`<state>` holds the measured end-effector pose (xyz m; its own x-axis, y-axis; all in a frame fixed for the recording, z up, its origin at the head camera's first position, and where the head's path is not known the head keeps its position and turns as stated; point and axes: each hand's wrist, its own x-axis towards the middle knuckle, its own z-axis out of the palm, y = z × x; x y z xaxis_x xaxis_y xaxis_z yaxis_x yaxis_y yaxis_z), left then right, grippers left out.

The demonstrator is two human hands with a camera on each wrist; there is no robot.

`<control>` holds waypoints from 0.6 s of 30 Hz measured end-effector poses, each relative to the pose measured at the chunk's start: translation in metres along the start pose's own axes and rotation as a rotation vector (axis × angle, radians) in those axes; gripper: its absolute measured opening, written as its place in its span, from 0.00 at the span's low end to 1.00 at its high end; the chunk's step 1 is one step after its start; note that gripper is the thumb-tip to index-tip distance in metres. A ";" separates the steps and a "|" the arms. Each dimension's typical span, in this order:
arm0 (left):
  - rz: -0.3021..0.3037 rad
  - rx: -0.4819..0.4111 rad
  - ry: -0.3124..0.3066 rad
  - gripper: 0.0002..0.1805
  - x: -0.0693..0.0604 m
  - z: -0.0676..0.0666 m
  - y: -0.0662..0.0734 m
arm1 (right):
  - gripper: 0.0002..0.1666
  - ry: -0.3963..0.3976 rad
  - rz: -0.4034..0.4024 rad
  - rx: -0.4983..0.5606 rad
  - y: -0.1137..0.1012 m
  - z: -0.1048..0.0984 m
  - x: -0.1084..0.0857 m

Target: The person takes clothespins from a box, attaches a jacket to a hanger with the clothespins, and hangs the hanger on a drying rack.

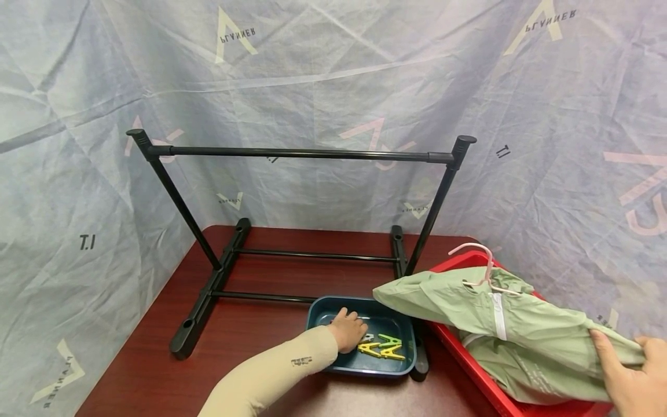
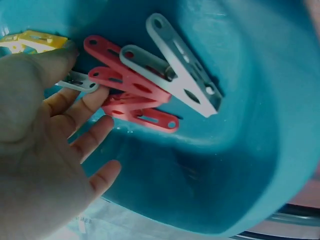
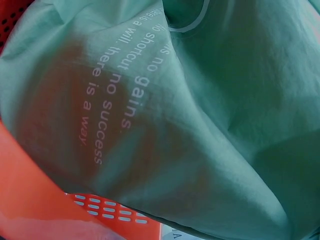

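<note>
In the head view, my left hand (image 1: 348,331) reaches into a dark blue tray (image 1: 365,369). The left wrist view shows its fingers loosely spread, with a grey clothespin (image 2: 80,81) between thumb and fingertips; no firm pinch shows. Close to these fingers lie red clothespins (image 2: 135,92) and a larger pale grey clothespin (image 2: 187,75). Yellow clothespins (image 1: 392,352) and a green clothespin (image 1: 389,340) lie farther right in the tray. My right hand (image 1: 638,370) grips one end of a light green jacket (image 1: 542,324), which has a pink hanger (image 1: 488,263) at its neck.
A black rack (image 1: 307,153) stands on the dark red table (image 1: 260,341), behind the tray. Beneath the jacket is a red basket (image 1: 471,362) with perforated walls. A printed grey cloth (image 1: 312,69) hangs behind the table.
</note>
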<state>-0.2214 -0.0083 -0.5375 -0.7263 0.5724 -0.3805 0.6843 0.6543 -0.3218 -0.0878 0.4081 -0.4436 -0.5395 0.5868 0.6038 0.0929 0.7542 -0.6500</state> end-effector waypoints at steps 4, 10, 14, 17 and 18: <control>-0.006 -0.044 0.023 0.21 0.003 0.002 -0.003 | 0.28 0.007 -0.018 -0.003 0.000 0.001 0.000; 0.006 -0.069 0.070 0.19 0.000 0.002 -0.005 | 0.27 0.010 -0.020 0.008 0.000 0.001 0.000; 0.010 -0.084 0.091 0.18 -0.006 -0.004 -0.006 | 0.27 0.001 0.014 0.001 0.000 0.001 0.000; 0.010 -0.098 0.117 0.18 -0.011 -0.010 -0.008 | 0.27 -0.009 0.031 -0.006 0.000 0.001 0.001; 0.009 -0.103 0.126 0.18 -0.012 -0.012 -0.009 | 0.27 -0.011 0.034 -0.003 0.000 0.001 0.001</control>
<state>-0.2195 -0.0148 -0.5201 -0.7271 0.6317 -0.2690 0.6852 0.6925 -0.2259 -0.0888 0.4081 -0.4431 -0.5450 0.6088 0.5764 0.1135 0.7348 -0.6688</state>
